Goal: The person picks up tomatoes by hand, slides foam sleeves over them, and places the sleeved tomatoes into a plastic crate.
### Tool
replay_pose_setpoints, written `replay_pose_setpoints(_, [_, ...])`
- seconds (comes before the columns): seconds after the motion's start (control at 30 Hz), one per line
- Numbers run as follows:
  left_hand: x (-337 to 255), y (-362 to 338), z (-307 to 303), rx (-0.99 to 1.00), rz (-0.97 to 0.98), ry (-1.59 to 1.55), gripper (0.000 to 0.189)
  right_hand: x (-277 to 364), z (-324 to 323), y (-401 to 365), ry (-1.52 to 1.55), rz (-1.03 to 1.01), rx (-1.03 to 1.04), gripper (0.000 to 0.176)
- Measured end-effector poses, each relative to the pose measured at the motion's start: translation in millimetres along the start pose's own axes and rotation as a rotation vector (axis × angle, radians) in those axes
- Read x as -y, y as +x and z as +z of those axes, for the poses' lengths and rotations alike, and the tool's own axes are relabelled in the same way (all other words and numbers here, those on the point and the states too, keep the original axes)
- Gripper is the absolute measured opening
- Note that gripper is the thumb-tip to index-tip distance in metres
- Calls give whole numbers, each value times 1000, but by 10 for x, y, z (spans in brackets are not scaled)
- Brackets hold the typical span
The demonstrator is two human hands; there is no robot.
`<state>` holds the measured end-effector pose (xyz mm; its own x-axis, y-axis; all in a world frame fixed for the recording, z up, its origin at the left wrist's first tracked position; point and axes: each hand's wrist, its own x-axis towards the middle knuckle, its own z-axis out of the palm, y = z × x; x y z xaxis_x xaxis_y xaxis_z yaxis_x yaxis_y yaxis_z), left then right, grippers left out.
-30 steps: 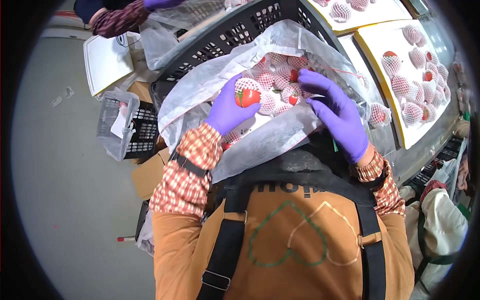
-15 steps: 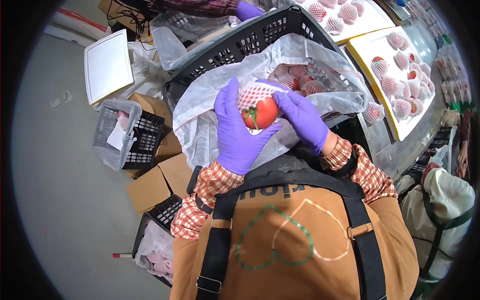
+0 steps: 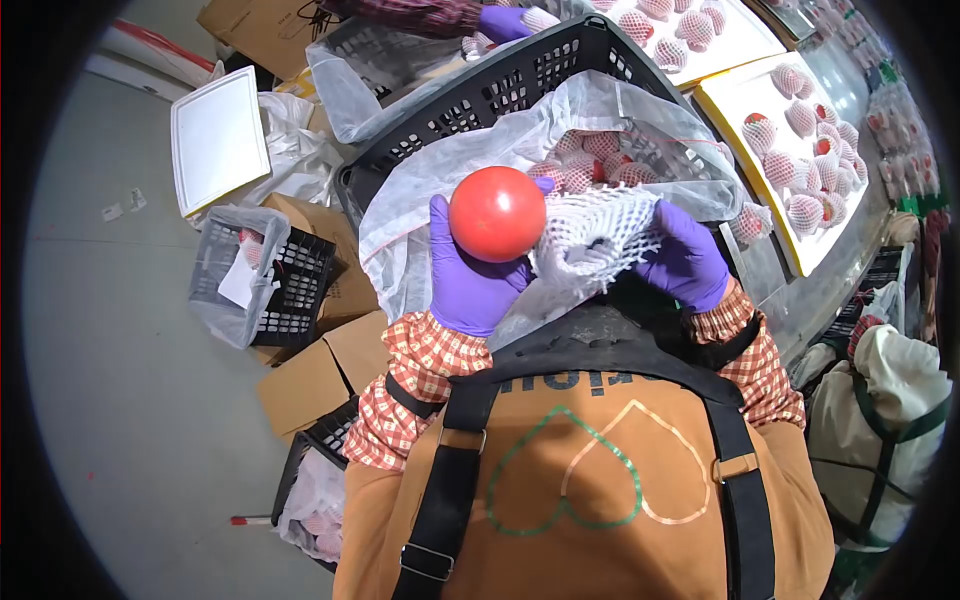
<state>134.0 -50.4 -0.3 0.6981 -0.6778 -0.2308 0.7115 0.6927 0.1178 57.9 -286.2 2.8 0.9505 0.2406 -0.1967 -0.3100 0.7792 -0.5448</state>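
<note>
A bare red tomato [image 3: 497, 214] rests in my left hand [image 3: 470, 285], which wears a purple glove and curls around it from below. To its right, my right hand [image 3: 688, 258], gloved too, grips the edge of a white foam net [image 3: 597, 240]. The net hangs off the tomato, its open end towards me. Both are over a black crate [image 3: 490, 100] lined with translucent film [image 3: 400, 190]. Inside the crate lie several net-wrapped tomatoes [image 3: 590, 160].
White trays [image 3: 745, 140] of net-wrapped tomatoes stand at the right. Another person's purple-gloved hand [image 3: 503, 22] is at the top. A small black crate [image 3: 295, 285], cardboard boxes [image 3: 320, 375] and a white lid [image 3: 218, 140] are at the left.
The net has come off the tomato and is now in my right hand, which has moved right. The tomato has turned in my left hand and its green stem no longer shows.
</note>
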Motion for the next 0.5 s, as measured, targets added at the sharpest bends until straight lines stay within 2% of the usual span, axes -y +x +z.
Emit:
replay_pose_setpoints(0.03, [19,5,20,47,-65,-93,80,-21,-7,-27,185,-13,-21,36])
replay_pose_setpoints(0.07, [36,-2,44,44,-70,-89,80,-67,19,-11,297,-38,71,37])
replay_pose_setpoints(0.13, [72,-16,95,110,-97,216,80,-68,64,1,280,-93,100,38])
replay_pose_setpoints(0.17, [67,-5,61,108,-102,219,80,-54,66,7,259,-143,129,40])
replay_pose_setpoints(0.23, [29,22,-1,339,-207,50,82,-3,11,4,279,-135,102,42])
replay_pose_setpoints(0.27, [20,16,13,233,-142,299,74,24,-14,-11,236,-184,49,41])
replay_pose_setpoints(0.3, [41,5,16,230,-148,293,74,40,-38,-32,193,-229,-7,40])
replay_pose_setpoints(0.37, [87,-28,-3,156,-54,472,80,-26,-133,-59,-190,-572,130,40])
replay_pose_setpoints(0.43, [109,-21,-48,167,-41,471,77,52,-122,-76,-230,-483,-53,37])
replay_pose_setpoints(0.5, [147,-33,10,96,17,514,62,-48,45,-146,-700,-586,-241,38])
